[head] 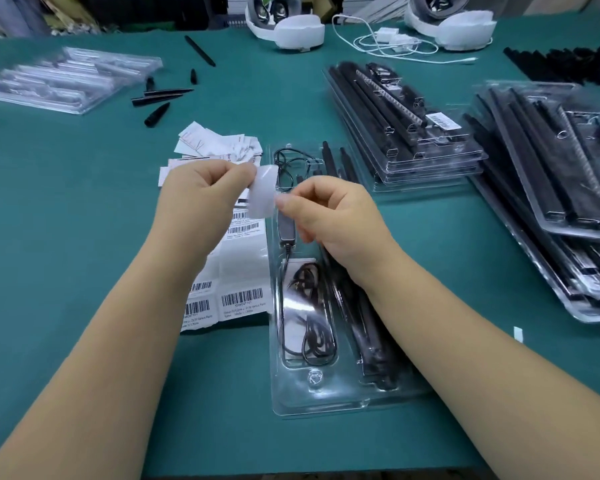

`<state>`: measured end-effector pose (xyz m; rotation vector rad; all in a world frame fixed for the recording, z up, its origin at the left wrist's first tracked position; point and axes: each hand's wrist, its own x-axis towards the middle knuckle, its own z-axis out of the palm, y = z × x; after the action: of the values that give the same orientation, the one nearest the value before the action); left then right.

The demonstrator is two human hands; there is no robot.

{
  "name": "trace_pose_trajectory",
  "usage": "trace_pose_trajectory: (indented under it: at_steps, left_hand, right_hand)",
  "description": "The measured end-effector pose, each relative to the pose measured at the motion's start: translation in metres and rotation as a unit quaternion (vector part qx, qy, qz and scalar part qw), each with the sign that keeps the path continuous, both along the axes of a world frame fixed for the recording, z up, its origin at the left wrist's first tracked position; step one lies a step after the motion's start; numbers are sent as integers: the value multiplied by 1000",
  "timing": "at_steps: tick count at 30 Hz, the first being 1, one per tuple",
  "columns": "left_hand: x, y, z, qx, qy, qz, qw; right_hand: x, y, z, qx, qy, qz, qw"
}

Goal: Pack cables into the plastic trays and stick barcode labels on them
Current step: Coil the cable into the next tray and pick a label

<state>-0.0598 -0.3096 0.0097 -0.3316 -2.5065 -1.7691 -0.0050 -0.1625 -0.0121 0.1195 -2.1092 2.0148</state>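
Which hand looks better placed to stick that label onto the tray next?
Probably the right hand: it pinches the label and hovers directly above the open tray. The left hand holds the label's other edge over the barcode sheet.

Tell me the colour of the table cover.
Teal green table cover, shown best in the head view.

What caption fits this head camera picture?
Both hands pinch a white label above a cable-filled plastic tray.
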Motion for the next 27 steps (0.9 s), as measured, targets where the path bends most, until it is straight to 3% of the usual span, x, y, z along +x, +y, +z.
trace_pose_trajectory:
  at_steps: [3,5,9,13,17,19,22,27]
  left_hand:
    - [-3,0,0,29,-81,22,996]
    - [-4,1,2,46,-111,30,992]
    - [-2,2,3,-10,-107,19,994]
    - [-3,2,0,-31,-110,6,993]
    - [-6,3,-3,-23,-112,5,993]
    - [-6,4,-7,-98,-56,3,994]
    - [-4,4,-15,-287,41,-26,957]
    - [-9,0,-19,-440,-9,-78,894]
  right_hand:
    - [2,0,-1,-1,56,-23,998]
    - [4,-2,0,78,102,-45,991]
    - [4,-6,1,175,134,-70,973]
    - [3,-6,0,181,133,-92,970]
    - [2,-4,1,118,129,-136,975]
    - [1,0,3,64,122,-170,976]
    - [-3,7,4,-20,73,-223,972]
    - [-10,20,3,-180,-55,-248,950]
